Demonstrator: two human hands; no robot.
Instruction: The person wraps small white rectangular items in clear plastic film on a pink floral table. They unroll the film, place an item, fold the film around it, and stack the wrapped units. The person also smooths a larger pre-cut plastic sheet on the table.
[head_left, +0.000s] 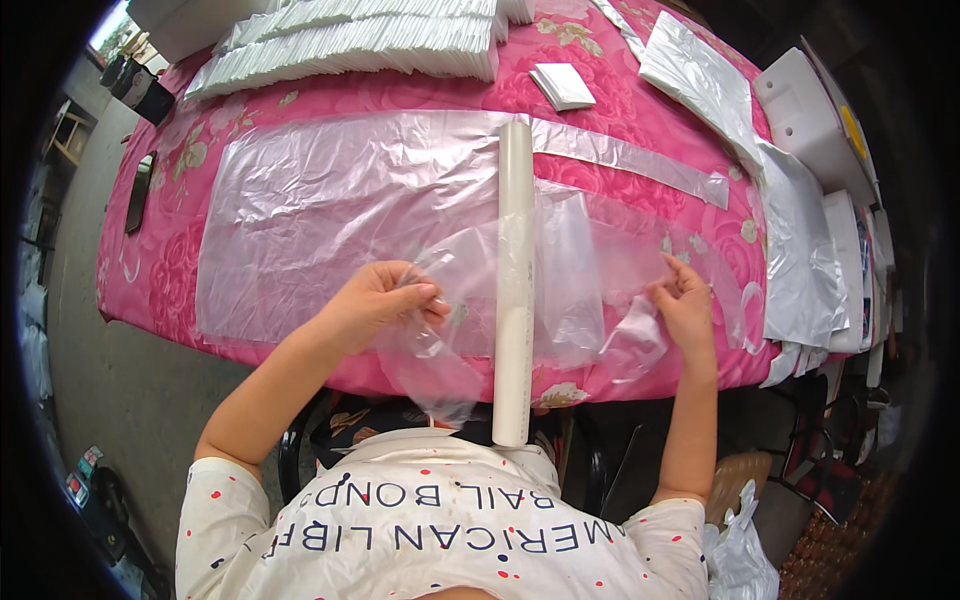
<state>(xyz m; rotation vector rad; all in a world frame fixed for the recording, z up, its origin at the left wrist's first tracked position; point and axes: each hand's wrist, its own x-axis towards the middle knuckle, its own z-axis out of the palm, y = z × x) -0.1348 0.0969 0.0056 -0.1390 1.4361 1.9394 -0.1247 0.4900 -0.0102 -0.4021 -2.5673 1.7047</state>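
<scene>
My left hand (390, 304) pinches a thin clear plastic film (439, 367) that hangs in folds below its fingers. On the other side of a cream plastic pipe (514, 277), my right hand (684, 300) has its fingertips closed on more thin clear film (637, 337). Whether both hands grip one piece, I cannot tell. The pipe lies lengthwise in front of me, its near end jutting past the table edge. Beneath it, a large translucent plastic sheet (300, 225) is spread flat, mostly to the left. A folded strip of film (630, 154) runs right from the pipe's far end.
A pink floral cloth (176, 281) covers the table. Long stacks of folded white packets (360, 45) stand at the back, with a small separate pile (564, 86) nearby. A phone (140, 193) lies left. Silvery sheets (799, 247) and white foam boxes (814, 124) line the right side.
</scene>
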